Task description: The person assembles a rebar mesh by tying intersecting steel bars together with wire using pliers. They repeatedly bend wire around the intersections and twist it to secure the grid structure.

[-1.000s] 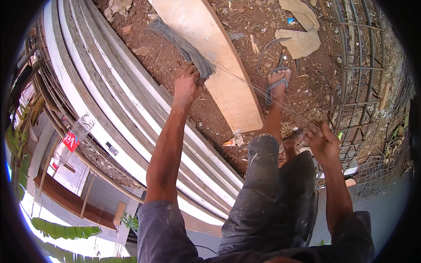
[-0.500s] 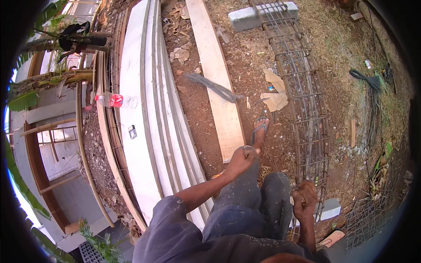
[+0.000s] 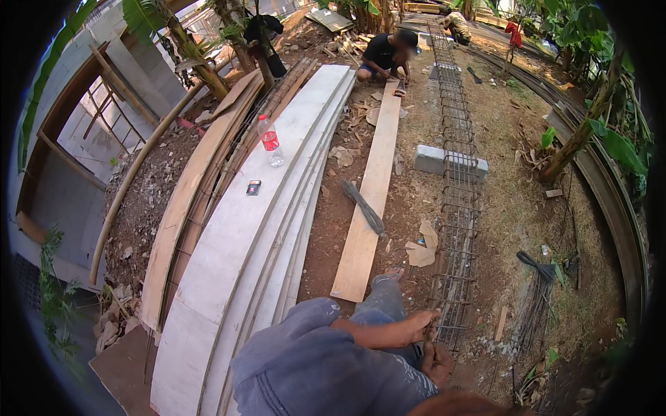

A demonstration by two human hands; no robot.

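My left hand (image 3: 417, 324) and my right hand (image 3: 437, 363) are close together at the near end of a long rebar cage (image 3: 458, 236). Both are closed, fingers bent inward; whatever is between them is too small to make out. The cage is made of long bars with tied square stirrups, and a pale concrete block (image 3: 430, 159) lies under it. Left of my hands, a bare wooden plank (image 3: 357, 267) lies on the soil. Across it rests a bundle of grey tie wire (image 3: 363, 208).
White boards (image 3: 229, 256) are stacked at left, carrying a plastic bottle (image 3: 269, 142) and a small dark box (image 3: 254, 187). A co-worker (image 3: 386, 59) crouches at the plank's far end. Thin black rods (image 3: 534, 305) and torn brown paper (image 3: 422, 249) lie on the ground.
My view has tilted up, bringing the co-worker into sight. My left hand has moved right, from over my knee to beside my right hand at the rebar cage.
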